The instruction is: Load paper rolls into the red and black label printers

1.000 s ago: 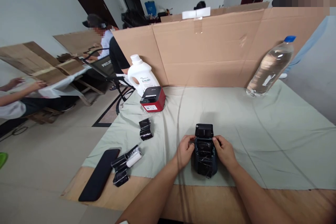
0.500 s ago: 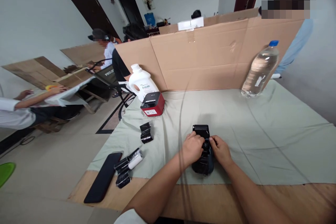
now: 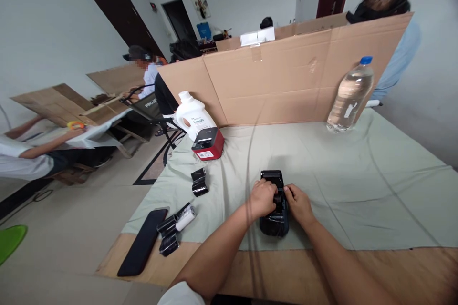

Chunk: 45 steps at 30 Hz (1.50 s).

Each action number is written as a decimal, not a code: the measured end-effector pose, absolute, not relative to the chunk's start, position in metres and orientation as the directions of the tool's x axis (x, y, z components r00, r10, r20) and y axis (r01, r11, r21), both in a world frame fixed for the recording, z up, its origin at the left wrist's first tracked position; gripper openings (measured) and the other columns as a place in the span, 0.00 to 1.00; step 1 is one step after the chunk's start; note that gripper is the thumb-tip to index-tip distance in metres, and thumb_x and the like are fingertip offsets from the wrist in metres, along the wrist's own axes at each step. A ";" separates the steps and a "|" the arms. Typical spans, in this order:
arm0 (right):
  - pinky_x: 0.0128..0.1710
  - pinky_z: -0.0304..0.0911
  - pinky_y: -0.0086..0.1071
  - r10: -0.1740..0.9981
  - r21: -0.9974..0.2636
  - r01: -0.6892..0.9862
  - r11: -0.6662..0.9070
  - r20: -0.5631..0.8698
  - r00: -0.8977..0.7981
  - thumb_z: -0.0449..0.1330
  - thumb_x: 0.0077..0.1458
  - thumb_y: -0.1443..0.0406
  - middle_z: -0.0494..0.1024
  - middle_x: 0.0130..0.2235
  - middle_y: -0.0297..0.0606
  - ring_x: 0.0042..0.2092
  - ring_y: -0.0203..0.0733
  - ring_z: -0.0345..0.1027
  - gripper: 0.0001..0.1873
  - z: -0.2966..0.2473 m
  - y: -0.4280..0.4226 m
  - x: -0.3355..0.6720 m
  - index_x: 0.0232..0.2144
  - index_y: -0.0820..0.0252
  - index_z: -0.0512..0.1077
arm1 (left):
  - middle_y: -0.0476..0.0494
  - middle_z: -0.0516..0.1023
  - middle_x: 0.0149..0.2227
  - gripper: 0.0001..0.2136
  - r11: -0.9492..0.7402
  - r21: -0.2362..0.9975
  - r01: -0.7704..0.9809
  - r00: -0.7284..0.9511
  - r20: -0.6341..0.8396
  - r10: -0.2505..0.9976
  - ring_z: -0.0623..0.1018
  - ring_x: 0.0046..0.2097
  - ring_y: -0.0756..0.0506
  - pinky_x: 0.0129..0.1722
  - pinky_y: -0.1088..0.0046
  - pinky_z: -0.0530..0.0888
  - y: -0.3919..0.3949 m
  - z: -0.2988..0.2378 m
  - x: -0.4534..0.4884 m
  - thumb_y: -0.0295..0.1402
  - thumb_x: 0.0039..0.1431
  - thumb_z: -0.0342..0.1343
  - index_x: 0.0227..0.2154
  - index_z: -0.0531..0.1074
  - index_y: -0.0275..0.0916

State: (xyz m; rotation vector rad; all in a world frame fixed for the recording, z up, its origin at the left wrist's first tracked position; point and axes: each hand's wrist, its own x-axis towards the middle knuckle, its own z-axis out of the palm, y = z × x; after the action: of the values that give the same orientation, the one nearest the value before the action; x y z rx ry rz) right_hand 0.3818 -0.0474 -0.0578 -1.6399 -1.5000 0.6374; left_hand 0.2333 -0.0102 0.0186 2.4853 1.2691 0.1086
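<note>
A black handheld printer (image 3: 275, 225) lies on the cloth in front of me, its lid (image 3: 272, 177) raised at the far end. My left hand (image 3: 264, 198) is closed over its left side, the fingertips curled into the open middle; what they press on inside is hidden. My right hand (image 3: 297, 203) grips the right edge, thumb on top near the hinge. Off to the left lie black-wrapped paper rolls (image 3: 199, 182) and a further group with a white paper roll (image 3: 185, 218). A dark flat case (image 3: 143, 243) lies beside that group.
A red and black box-shaped printer (image 3: 208, 144) stands at the back left before a white jug (image 3: 195, 113). At the back right is a water bottle (image 3: 348, 97). A cardboard screen (image 3: 279, 76) borders the far edge. Other people sit beyond it and at left.
The view has shifted slightly. Both my hands stay on the printer, with the lid raised as before. The person behind the screen has lowered their head.
</note>
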 end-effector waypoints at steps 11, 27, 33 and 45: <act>0.33 0.60 0.32 0.974 -0.836 0.548 0.033 0.149 0.169 0.43 0.60 0.49 0.76 0.29 0.39 0.33 0.43 0.68 0.25 -0.058 -0.049 0.383 0.30 0.58 0.72 | 0.42 0.75 0.37 0.15 -0.422 0.658 0.624 0.590 -0.042 0.806 0.74 0.40 0.42 0.42 0.67 0.71 -0.012 0.037 0.219 0.26 0.39 0.60 0.36 0.77 0.37; 0.32 0.60 0.34 0.976 -0.833 0.553 -0.007 0.115 0.186 0.46 0.57 0.47 0.77 0.29 0.38 0.31 0.43 0.68 0.25 -0.064 -0.048 0.383 0.32 0.58 0.72 | 0.41 0.76 0.47 0.19 -0.119 0.439 0.891 0.234 -0.218 0.948 0.73 0.51 0.41 0.54 0.64 0.66 -0.057 0.027 0.030 0.23 0.48 0.55 0.45 0.74 0.39; 0.34 0.61 0.36 0.973 -0.829 0.560 -0.012 0.119 0.197 0.46 0.56 0.46 0.78 0.31 0.40 0.32 0.45 0.69 0.25 -0.063 -0.049 0.383 0.33 0.58 0.72 | 0.41 0.74 0.50 0.20 -0.105 0.195 0.975 0.136 -0.154 0.979 0.69 0.53 0.39 0.54 0.62 0.64 -0.054 0.014 0.024 0.22 0.51 0.53 0.48 0.72 0.40; 0.34 0.62 0.35 0.974 -0.828 0.560 -0.008 0.120 0.192 0.48 0.55 0.46 0.79 0.32 0.40 0.32 0.45 0.70 0.25 -0.064 -0.048 0.384 0.33 0.58 0.73 | 0.37 0.70 0.56 0.22 0.084 0.063 0.994 -0.081 -0.048 0.996 0.68 0.56 0.38 0.52 0.60 0.64 -0.051 0.018 0.008 0.23 0.57 0.44 0.54 0.67 0.38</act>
State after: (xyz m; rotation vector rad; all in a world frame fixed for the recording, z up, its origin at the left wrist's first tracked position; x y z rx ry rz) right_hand 0.3840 -0.0484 -0.0640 -1.6728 -1.4688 0.6568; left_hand 0.0081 -0.0512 0.0176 2.0752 2.2536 0.0221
